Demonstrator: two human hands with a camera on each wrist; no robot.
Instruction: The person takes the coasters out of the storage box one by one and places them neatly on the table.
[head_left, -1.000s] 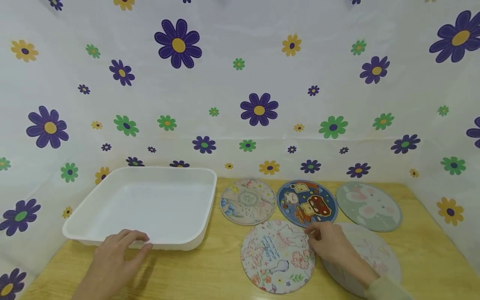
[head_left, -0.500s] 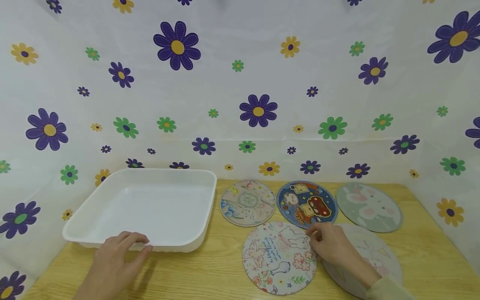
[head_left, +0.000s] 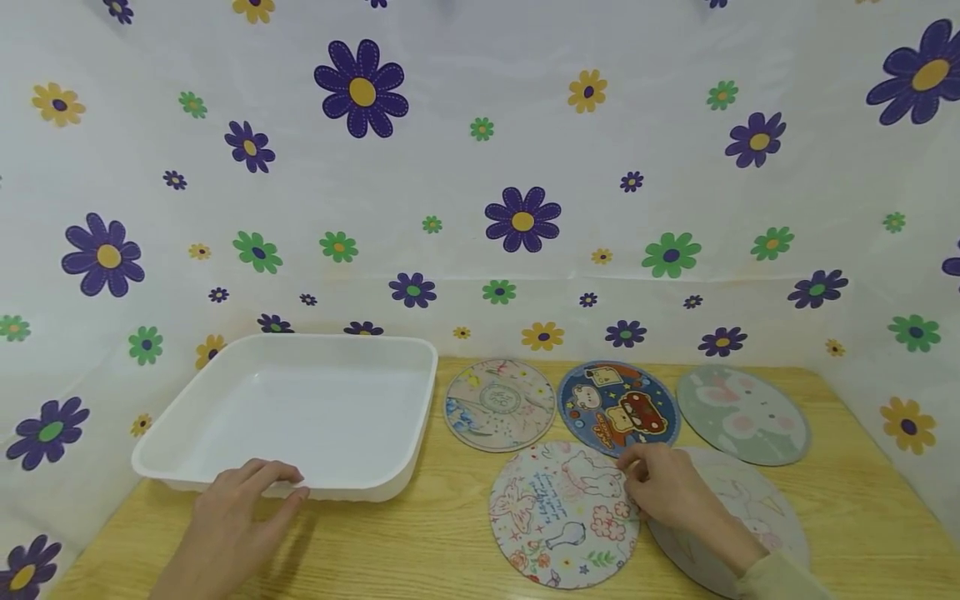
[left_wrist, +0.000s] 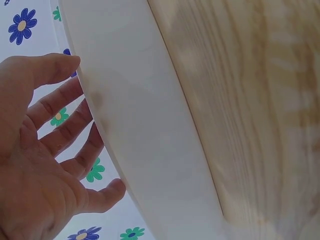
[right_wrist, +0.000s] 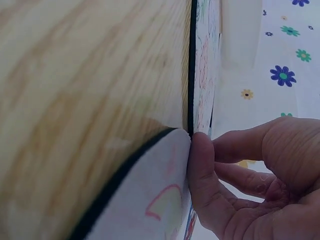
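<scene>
Several round mouse pads lie on the wooden table. My right hand (head_left: 671,492) has thumb and fingertips at the right edge of the white pad with red and blue drawings (head_left: 562,517), pinching it there. In the right wrist view, the thumb (right_wrist: 202,175) meets that pad's dark-rimmed edge (right_wrist: 204,65), and the neighbouring pale pad (right_wrist: 150,200) reaches up to the same spot. My forearm covers part of this pale grey pad (head_left: 772,517) in the head view. My left hand (head_left: 240,517) rests on the front rim of a white rectangular tray (head_left: 352,483), its fingers loosely bent over it (left_wrist: 67,130).
Behind stand out a pastel floral pad (head_left: 498,404), a dark blue pad with cartoon bears (head_left: 618,408) and a green rabbit pad (head_left: 742,414) in a row. A white flower-print sheet (head_left: 480,167) closes off the back and sides of the table (head_left: 420,550).
The white drawing-print pad and my right hand have slid very slightly to the right. My left hand stays on the tray rim.
</scene>
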